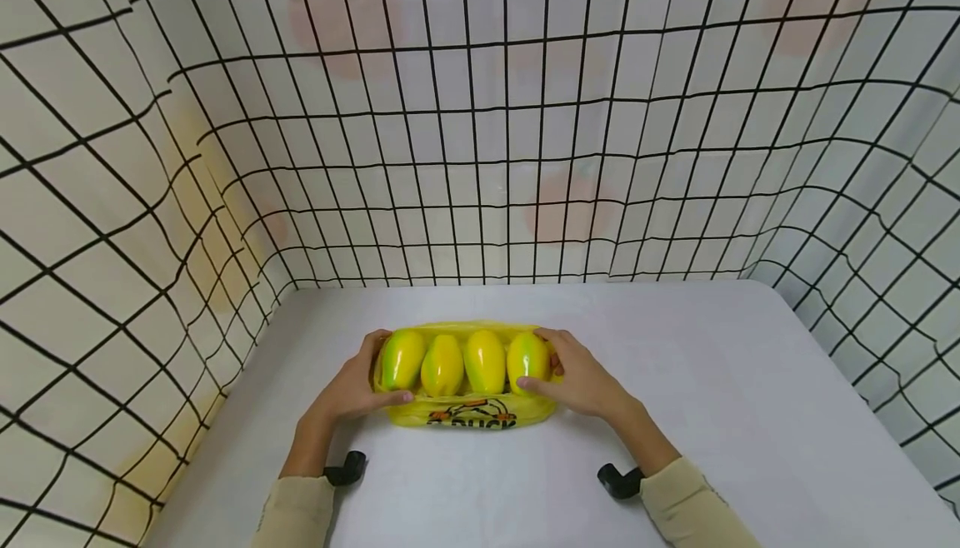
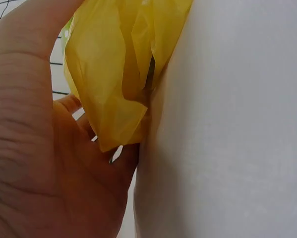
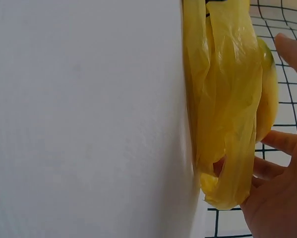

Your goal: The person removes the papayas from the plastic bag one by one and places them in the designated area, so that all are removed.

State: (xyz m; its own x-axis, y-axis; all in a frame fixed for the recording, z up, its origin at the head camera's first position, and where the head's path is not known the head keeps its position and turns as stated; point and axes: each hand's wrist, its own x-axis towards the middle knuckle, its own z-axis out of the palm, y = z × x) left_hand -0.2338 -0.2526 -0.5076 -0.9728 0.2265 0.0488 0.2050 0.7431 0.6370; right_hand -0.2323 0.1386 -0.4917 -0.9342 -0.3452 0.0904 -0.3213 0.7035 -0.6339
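Several yellow-green mangoes, one at the left end (image 1: 402, 360), stand in a row in a yellow plastic bag (image 1: 472, 411) with black lettering and a drawing on its front. At the left end, my left hand (image 1: 362, 383) grips the bag, thumb along the front and fingers behind. In the left wrist view, crumpled bag plastic (image 2: 106, 84) lies against that palm. Around the rightmost mango (image 1: 528, 356) curls my right hand (image 1: 576, 375), its thumb in front and fingers at the back. The right wrist view shows the bag's loose end (image 3: 232, 109) beside the fingers.
A white table (image 1: 750, 415) lies under the bag. Black grid netting (image 1: 507, 161) over pale cloth walls stands behind it and at both sides. Black wrist-worn mounts (image 1: 621, 481) sit at the sleeve cuffs.
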